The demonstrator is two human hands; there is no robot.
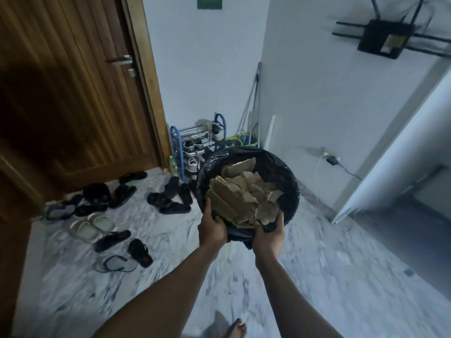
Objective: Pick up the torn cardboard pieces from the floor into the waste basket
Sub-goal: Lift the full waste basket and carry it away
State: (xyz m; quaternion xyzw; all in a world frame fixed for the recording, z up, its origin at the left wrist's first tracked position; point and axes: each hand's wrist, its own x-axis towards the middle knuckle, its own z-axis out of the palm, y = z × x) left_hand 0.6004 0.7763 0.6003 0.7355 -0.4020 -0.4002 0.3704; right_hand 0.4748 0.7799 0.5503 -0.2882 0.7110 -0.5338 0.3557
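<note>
Both hands up: the left hand (211, 228) and right hand (268, 237) grip the near rim of the waste basket (280, 176), held above the floor (170, 276), cardboard pieces (241, 191) piled inside. Collection looks finished; next, set the basket down steadily.

Fingers of my left hand (211, 228) and right hand (268, 236) hidden under the waste basket (291, 191) rim, basket walls masked by black liner (240, 234), lower cardboard pieces (239, 191) buried, my foot (235, 328) cut by bottom edge, green sign (209, 2) cropped at top, lettering unreadable.
</note>
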